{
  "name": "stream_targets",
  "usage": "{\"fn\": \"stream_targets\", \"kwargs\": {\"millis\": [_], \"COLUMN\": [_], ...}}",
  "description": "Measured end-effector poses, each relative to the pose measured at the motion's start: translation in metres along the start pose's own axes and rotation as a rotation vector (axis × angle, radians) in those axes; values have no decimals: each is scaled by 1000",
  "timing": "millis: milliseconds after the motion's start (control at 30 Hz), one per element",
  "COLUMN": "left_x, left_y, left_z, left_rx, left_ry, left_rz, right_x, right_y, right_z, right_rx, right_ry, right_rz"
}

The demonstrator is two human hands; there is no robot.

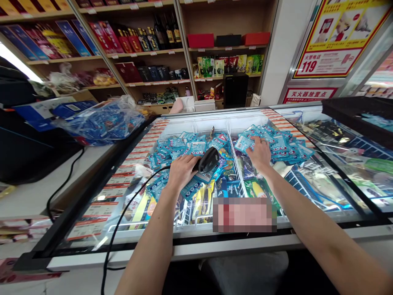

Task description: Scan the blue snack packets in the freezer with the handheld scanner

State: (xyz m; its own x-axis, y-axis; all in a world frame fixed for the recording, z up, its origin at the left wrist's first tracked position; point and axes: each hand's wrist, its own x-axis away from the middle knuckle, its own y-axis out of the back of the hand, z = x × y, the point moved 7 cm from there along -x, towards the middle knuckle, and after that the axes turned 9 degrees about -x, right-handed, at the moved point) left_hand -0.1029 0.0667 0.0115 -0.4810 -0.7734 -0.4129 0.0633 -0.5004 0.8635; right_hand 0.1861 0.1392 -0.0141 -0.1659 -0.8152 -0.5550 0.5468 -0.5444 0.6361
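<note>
My left hand is closed around the handle of a black corded barcode scanner, held over a pile of blue ice-cream packets in the left compartment of an open chest freezer. The scanner's black cable runs down toward me. My right hand reaches into the right compartment, fingers curled onto a blue packet on top of another heap of blue packets. A white wire divider separates the two compartments.
A slid-open glass lid covers the freezer's right part. A clear bag of blue packets and a blue box lie on the counter at left. Shelves with boxes and bottles stand behind. A black tray sits at right.
</note>
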Motion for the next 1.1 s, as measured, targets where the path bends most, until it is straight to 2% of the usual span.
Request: {"fn": "stream_targets", "kwargs": {"millis": [200,300,367,467,533,633,767,900,967,1100], "left_x": [1,3,4,5,6,6,6,6,6,7], "left_y": [-1,-1,0,0,-2,-3,-3,-1,0,0], "left_z": [6,13,17,21,23,24,25,25,25,25], "left_rx": [-55,-89,-101,-108,-114,-122,-125,-124,-120,-111], "left_ry": [44,100,139,180,195,203,208,208,212,217], "left_rz": [-10,-14,-18,-18,-14,-9,-14,-16,-21,-23], "right_x": [-3,-2,-1,8,12,10,4,4,8,20], "right_y": [16,22,19,2,-10,-15,-7,-3,-10,-40], "right_z": [-9,-4,9,30,33,23,8,16,30,63], "right_rx": [134,135,127,130,139,157,220,244,212,152], "right_ry": [-22,10,145,421,492,429,334,379,454,607], "right_rz": [-62,-83,-31,146,226,210,92,63,112,321]}}
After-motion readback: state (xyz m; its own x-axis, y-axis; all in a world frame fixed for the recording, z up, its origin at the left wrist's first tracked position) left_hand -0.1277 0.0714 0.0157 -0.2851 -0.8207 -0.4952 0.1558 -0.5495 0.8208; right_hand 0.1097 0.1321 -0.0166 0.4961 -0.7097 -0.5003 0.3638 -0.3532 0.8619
